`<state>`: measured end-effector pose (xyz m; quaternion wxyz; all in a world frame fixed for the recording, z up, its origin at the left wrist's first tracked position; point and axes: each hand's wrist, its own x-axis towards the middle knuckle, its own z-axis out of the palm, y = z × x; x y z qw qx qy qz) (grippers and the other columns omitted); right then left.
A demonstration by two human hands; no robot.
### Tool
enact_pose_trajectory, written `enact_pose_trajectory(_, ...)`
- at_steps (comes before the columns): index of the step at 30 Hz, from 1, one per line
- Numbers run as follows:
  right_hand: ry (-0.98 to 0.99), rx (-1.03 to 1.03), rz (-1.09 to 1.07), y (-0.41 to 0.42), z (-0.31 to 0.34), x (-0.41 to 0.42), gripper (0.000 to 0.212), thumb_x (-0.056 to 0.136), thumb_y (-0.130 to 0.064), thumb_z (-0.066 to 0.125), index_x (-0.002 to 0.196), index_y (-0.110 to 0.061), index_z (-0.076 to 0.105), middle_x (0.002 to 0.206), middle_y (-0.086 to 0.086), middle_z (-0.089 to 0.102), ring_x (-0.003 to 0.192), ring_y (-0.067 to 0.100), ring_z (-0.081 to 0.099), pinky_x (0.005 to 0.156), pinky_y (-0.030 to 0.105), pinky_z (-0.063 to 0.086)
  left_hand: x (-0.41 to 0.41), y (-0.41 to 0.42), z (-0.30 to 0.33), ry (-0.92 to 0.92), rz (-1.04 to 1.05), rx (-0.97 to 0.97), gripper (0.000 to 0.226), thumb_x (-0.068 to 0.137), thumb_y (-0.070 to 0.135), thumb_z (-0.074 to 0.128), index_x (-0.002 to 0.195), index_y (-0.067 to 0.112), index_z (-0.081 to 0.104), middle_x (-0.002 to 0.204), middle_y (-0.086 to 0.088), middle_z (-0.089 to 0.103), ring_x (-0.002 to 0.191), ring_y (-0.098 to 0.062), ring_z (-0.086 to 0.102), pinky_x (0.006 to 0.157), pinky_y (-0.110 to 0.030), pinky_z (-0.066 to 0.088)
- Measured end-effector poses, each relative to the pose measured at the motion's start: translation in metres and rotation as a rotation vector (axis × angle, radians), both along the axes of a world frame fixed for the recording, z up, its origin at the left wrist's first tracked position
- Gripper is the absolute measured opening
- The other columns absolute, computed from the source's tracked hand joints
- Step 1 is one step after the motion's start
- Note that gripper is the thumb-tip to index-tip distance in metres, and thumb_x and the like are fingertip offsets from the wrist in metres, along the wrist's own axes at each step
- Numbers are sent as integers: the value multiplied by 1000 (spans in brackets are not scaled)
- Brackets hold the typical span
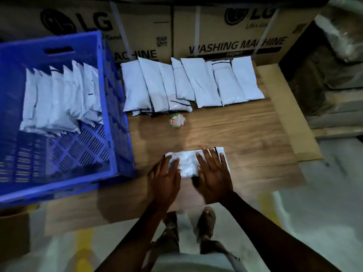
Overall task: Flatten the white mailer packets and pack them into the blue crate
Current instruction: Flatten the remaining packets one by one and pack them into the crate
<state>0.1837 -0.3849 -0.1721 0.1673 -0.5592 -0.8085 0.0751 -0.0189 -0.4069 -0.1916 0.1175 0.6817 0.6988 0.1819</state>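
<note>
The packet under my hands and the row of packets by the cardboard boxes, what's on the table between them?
In the head view, a small crumpled wrapper with a red-and-green label lies just before the row of packets; otherwise bare wooden table up to the packet.

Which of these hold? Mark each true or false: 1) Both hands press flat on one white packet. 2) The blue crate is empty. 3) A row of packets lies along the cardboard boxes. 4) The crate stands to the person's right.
1) True: the left hand and right hand lie with straight fingers on the white packet on the wooden table.
2) False: the blue crate already holds a row of packets.
3) True: the waiting packets lie in front of the cardboard boxes.
4) False: the crate stands to the person's left.
</note>
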Motion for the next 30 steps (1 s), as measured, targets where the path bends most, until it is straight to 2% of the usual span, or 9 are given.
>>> enact_pose_trajectory(5, -15, -16, 88, -6, -9, -14, 52, 109, -33, 33, 154, -10, 45, 162, 16, 37, 153, 34, 29, 123, 61, 21, 4, -5, 6, -62, 36, 115, 45, 100, 27, 41, 136, 11, 62, 144, -15, 57, 132, -33, 54, 105, -50, 46)
enact_pose_trajectory(12, -87, -141, 149, 21, -22, -41, 61, 104, -37, 32, 154, -6, 41, 163, 15, 35, 153, 32, 29, 124, 57, 18, -4, 12, -16, 24, -151, -101, 57, 104, 38, 28, 153, 12, 41, 161, -8, 36, 149, -32, 31, 116, -62, 30)
enact_pose_trajectory(17, -126, -97, 233, 33, -45, -34, 61, 103, -38, 39, 156, -7, 39, 165, 13, 31, 154, 31, 27, 120, 59, 26, -11, 19, -25, 136, -158, -186, 64, 103, 45, 25, 159, 13, 29, 166, -6, 24, 153, -27, 23, 120, -59, 23)
enact_pose_trajectory(21, -154, -27, 325, 40, -52, -26, 60, 103, -36, 40, 156, -9, 39, 166, 13, 30, 154, 31, 27, 124, 56, 22, -2, 10, -27, 149, -101, -147, 63, 100, 39, 30, 157, 11, 33, 165, -8, 28, 152, -27, 27, 119, -59, 23)
enact_pose_trajectory(25, -225, -51, 355, 47, -58, -25, 62, 103, -39, 40, 159, -13, 35, 168, 10, 26, 157, 29, 20, 125, 54, 18, 2, 8, -30, 169, -80, -149, 63, 100, 38, 32, 156, 10, 34, 164, -10, 28, 152, -27, 25, 119, -60, 20)
enact_pose_trajectory(30, -238, -97, 353, 46, -50, -29, 61, 103, -38, 39, 158, -14, 35, 167, 10, 28, 155, 30, 23, 124, 55, 20, 0, 8, -30, 211, -77, -197, 63, 101, 41, 31, 157, 13, 33, 166, -6, 25, 153, -24, 22, 121, -58, 17)
